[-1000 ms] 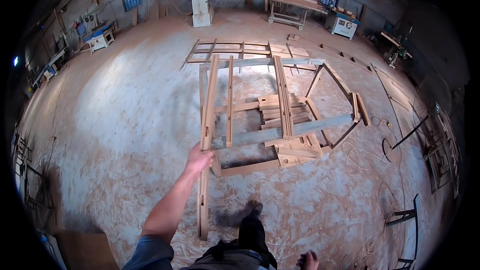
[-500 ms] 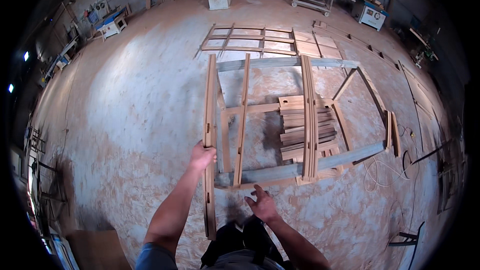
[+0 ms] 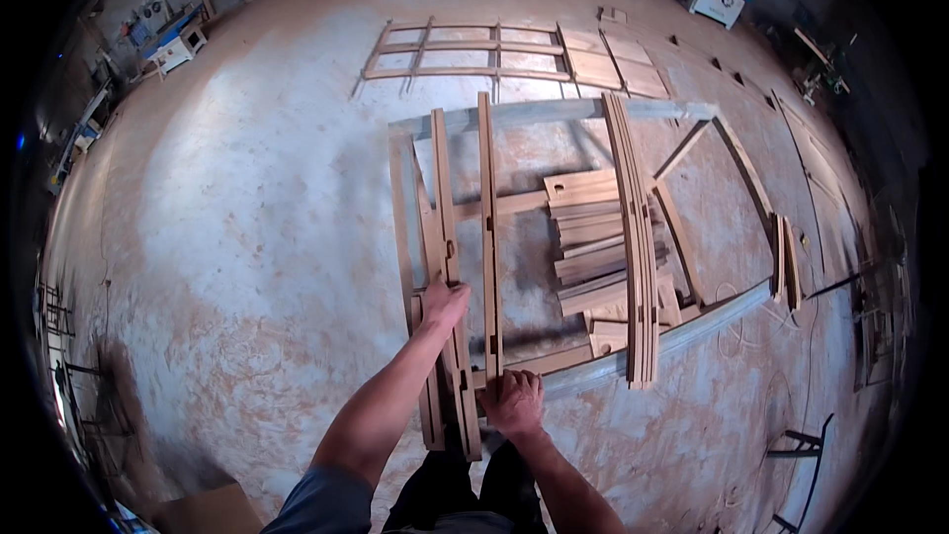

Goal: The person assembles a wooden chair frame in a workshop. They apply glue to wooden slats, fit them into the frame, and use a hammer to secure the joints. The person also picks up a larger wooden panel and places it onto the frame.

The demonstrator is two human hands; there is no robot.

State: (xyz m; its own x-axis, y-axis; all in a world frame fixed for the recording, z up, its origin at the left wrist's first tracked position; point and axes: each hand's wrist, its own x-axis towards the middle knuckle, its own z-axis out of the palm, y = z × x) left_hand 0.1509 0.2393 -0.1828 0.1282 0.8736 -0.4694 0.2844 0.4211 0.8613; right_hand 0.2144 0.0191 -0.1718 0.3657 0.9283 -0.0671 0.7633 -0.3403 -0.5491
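My left hand point(image 3: 445, 305) is closed around a long slotted wooden rail point(image 3: 458, 356), which lies lengthwise over the left part of a frame-like trestle point(image 3: 563, 111). A second piece of timber point(image 3: 429, 405) runs close along that rail's left side, partly hidden by my hand and arm. To the right is a thinner slotted wooden strip point(image 3: 487, 227). My right hand point(image 3: 516, 403) is curled over the strip's near end, at the trestle's near beam. Farther right, a bundle of slotted rails point(image 3: 636, 247) rests across the trestle, with neither hand on it.
Boards point(image 3: 593, 237) are stacked on the floor inside the trestle. Short wooden pieces point(image 3: 786, 262) lean at its right corner, near a pale cable point(image 3: 736, 331). Beyond it lies a wooden lattice frame point(image 3: 465, 47). A dark metal stand point(image 3: 806, 450) is at lower right.
My left hand has moved right with its rail, bringing it closer to the thinner strip. My right hand has gone from free with spread fingers to the strip's near end. The view has shifted.
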